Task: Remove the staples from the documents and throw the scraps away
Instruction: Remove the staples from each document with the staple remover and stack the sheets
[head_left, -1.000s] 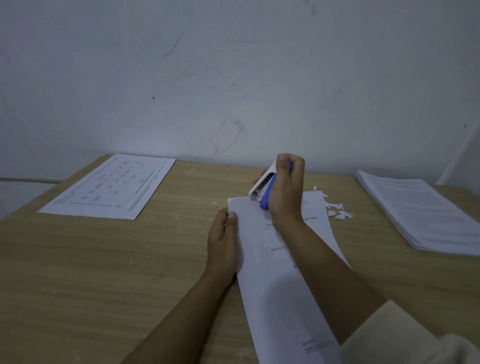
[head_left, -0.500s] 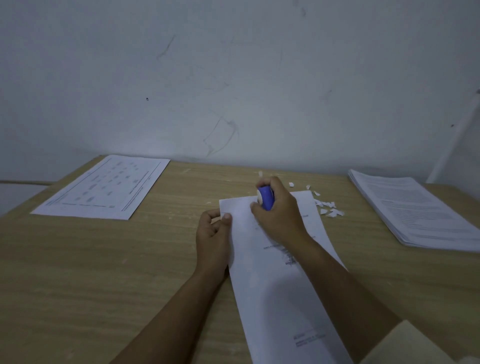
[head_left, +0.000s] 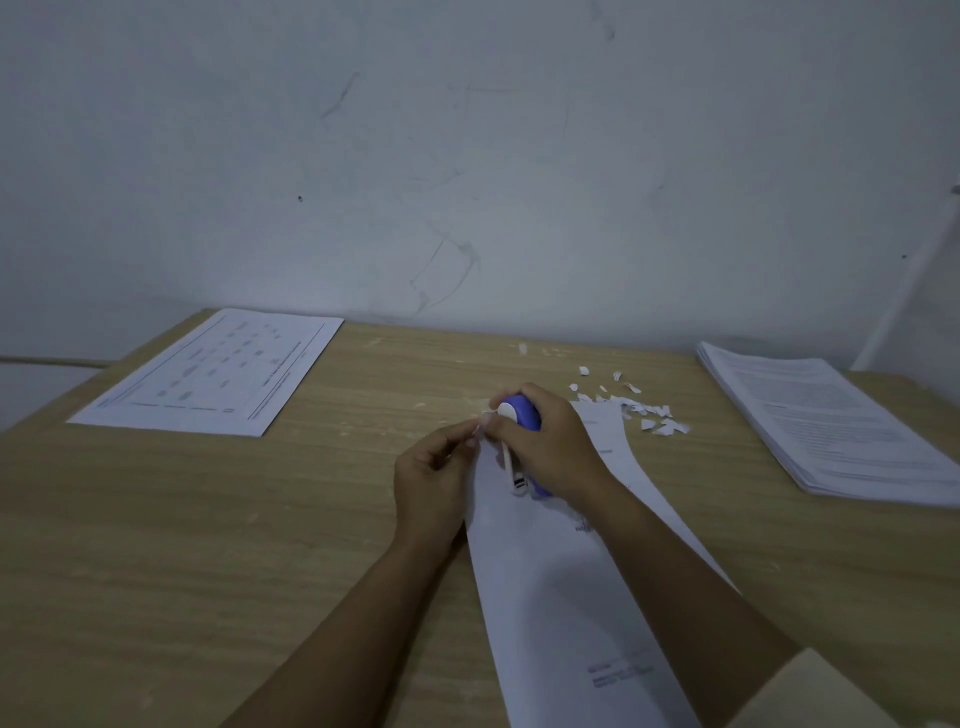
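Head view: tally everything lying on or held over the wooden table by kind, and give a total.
Loose white printed sheet: 1
Thick stack of white printed papers: 1
Long white document: 1
Small blue-and-white stapler: 1
Scatter of small white paper scraps: 1 (pieces too small to count)
Total: 5

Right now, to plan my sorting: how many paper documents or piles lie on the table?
3: a sheet at the far left, a stack at the far right, a document in the middle, nearest the person. Further sheets may hide underneath.
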